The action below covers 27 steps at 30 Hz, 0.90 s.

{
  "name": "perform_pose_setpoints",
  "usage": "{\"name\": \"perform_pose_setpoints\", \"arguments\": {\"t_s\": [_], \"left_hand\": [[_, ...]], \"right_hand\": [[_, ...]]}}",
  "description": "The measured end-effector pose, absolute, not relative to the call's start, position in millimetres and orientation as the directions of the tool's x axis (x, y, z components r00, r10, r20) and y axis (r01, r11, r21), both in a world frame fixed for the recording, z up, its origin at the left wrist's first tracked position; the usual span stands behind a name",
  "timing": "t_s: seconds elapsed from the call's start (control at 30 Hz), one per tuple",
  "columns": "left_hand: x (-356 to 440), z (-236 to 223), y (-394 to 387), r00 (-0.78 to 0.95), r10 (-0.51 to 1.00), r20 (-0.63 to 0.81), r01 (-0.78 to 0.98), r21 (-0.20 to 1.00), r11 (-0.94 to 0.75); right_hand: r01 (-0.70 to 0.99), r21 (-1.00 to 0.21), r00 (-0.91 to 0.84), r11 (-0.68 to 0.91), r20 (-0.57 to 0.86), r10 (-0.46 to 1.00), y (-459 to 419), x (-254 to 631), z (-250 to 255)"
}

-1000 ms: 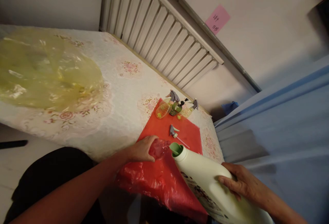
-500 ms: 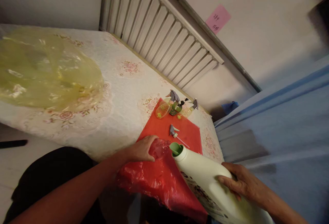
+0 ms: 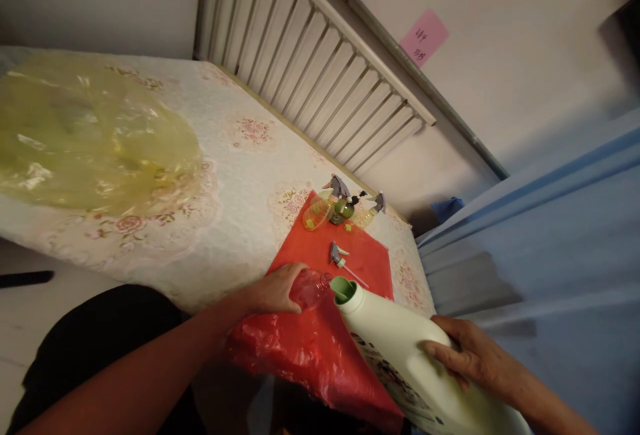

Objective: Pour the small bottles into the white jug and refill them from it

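My left hand [image 3: 277,290] is wrapped round a clear bottle [image 3: 311,288] that lies tilted over a red plastic sheet [image 3: 320,348], its open neck facing right. My right hand [image 3: 465,358] grips a large pale green-white jug [image 3: 400,335] by its handle, part of which the fingers hide. The jug is tipped so that its green spout [image 3: 343,289] sits close beside the bottle's mouth; I cannot tell whether liquid is flowing. Just beyond, a grey trigger spray head [image 3: 337,254] with its thin tube lies on the red sheet.
Several spray and pump bottles [image 3: 341,210] stand at the sheet's far end. A yellow plastic bag [image 3: 95,135] covers the left of the flowered tablecloth [image 3: 235,188]. Behind the table are a white radiator [image 3: 320,68] and a wall; a blue curtain [image 3: 550,242] hangs at right.
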<state>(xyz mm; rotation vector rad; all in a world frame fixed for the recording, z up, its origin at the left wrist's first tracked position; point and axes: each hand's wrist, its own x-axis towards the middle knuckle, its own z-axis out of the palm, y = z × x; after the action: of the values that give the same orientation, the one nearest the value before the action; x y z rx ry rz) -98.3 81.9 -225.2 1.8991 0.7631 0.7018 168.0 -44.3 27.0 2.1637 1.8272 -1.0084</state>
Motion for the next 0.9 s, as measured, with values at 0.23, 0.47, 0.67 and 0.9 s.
{"name": "perform_pose_setpoints", "arguments": {"t_s": [0.23, 0.47, 0.67, 0.9], "left_hand": [[-97.3, -228.6, 82.8, 0.641, 0.748, 0.171, 0.201, 0.903, -0.379], [-97.1, -230.3, 82.4, 0.635, 0.758, 0.149, 0.22, 0.906, -0.362], [-98.2, -230.8, 82.1, 0.636, 0.756, 0.154, 0.221, 0.903, -0.37], [-98.0, -233.8, 82.4, 0.641, 0.753, 0.148, 0.2, 0.915, -0.35]], "right_hand": [[0.91, -0.329, 0.035, -0.252, -0.546, 0.837, -50.3, 176.2, 14.4], [0.875, -0.39, 0.047, -0.286, -0.519, 0.854, -56.4, 176.9, -3.8], [0.847, -0.447, 0.047, -0.286, -0.473, 0.88, -60.0, 181.2, -18.2], [0.815, -0.5, 0.046, -0.292, -0.448, 0.893, -62.6, 186.5, -26.2]]}}
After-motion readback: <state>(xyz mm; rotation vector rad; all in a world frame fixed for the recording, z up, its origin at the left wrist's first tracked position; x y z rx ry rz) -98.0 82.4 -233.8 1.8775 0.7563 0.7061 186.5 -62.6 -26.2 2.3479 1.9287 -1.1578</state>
